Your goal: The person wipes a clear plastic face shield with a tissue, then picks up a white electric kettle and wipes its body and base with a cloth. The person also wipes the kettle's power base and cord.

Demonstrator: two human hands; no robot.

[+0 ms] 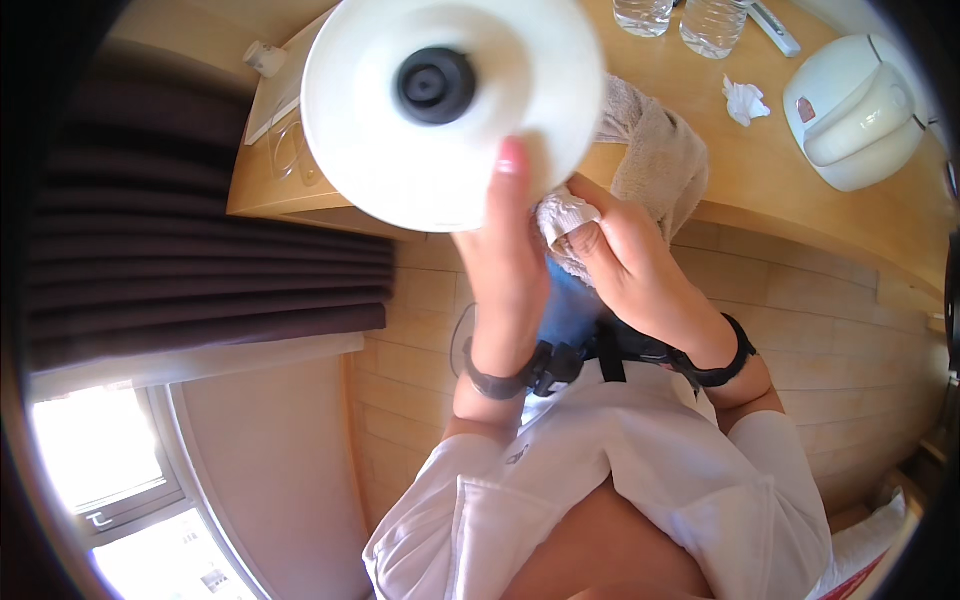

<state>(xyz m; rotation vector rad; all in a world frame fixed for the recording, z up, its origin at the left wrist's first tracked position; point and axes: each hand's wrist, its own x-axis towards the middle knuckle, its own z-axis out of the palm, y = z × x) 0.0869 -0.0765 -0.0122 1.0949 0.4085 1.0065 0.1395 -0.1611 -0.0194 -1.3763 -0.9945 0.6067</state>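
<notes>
A round white kettle power base (360, 157), with a black connector at its centre, is held up by my left hand (510, 247), the thumb lying on its face. Just below its lower right edge, my right hand (630, 262) grips a bunched part of a beige towel (570, 221). More beige towel cloth hangs over the desk edge behind that hand; whether both parts are one towel cannot be told. A white electric kettle (855, 112) is on the desk at the right, near a crumpled white tissue (745, 101).
The curved wooden desk (795, 180) spans the top. Two clear plastic bottles (712, 30) and a white remote-like device (774, 28) are at the back, a white cup (264, 58) at the left. A dark curtain (210, 277) hangs left, above a window.
</notes>
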